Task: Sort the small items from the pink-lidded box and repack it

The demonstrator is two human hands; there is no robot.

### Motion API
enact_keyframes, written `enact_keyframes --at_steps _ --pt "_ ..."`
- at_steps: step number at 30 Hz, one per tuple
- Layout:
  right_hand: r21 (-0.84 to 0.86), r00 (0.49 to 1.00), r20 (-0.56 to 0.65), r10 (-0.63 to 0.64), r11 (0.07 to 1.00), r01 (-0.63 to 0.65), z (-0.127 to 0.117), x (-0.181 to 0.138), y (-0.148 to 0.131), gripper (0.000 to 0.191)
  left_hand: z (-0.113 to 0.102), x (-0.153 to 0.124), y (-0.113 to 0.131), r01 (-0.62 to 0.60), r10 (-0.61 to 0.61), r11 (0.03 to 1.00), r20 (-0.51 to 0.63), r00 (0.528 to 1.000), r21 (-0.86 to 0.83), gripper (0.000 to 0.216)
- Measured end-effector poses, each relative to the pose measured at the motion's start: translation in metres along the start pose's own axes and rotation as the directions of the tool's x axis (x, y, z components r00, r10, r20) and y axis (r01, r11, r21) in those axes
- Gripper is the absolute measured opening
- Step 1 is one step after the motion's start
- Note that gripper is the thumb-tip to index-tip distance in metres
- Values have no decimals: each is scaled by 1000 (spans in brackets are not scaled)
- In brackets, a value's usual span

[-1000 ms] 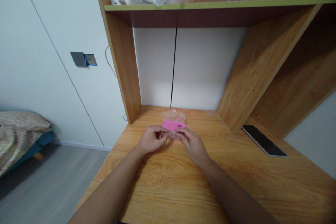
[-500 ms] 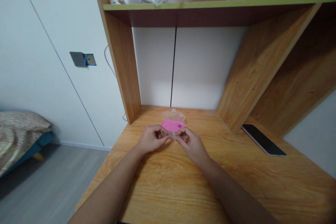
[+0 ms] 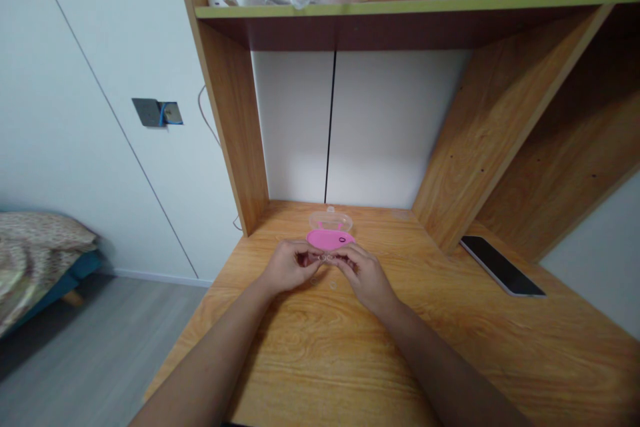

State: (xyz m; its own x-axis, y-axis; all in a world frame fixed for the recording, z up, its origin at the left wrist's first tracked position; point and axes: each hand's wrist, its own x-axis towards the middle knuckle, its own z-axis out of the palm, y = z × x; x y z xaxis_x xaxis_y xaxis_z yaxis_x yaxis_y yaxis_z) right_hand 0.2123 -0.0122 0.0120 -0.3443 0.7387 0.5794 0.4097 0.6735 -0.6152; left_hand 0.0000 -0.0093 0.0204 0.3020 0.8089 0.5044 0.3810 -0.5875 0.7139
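The left hand [image 3: 289, 268] and the right hand [image 3: 364, 273] are meeting above the wooden desk [image 3: 320, 353], and their fingertips are pinching together on a very small clear piece [image 3: 326, 257] that is sitting between them. The fingers of both hands are narrow, closed around this piece, but it is too small to say what it is. Its long axis seems to be lying from one hand to the other, so both hands are equally near to it. Just beyond the fingertips the pink case [image 3: 330, 239] is lying open, with its clear lid [image 3: 331, 220] further behind. Two tiny clear bits [image 3: 333, 285] are resting on the desk just under the fingers.
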Motion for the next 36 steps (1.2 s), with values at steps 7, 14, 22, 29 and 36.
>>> enact_keyframes --at_steps 7,14,22,29,36 --pt "9 999 18 -40 999 40 -1 1 -3 18 0 0 3 41 -40 999 50 998 -20 24" --pt "35 999 -39 -32 999 33 -2 2 -8 9 -1 1 2 115 -109 992 103 989 -57 27" --pt "71 998 -61 3 997 2 1 -1 -3 10 -3 1 8 132 -99 979 200 975 -159 26" --pt "24 999 -45 18 1000 -17 1 -1 -1 9 -4 2 5 150 -113 973 203 973 -175 27" --pt "-3 1000 -6 10 1000 -10 1 0 2 11 -3 3 1 152 -122 976 186 975 -157 21"
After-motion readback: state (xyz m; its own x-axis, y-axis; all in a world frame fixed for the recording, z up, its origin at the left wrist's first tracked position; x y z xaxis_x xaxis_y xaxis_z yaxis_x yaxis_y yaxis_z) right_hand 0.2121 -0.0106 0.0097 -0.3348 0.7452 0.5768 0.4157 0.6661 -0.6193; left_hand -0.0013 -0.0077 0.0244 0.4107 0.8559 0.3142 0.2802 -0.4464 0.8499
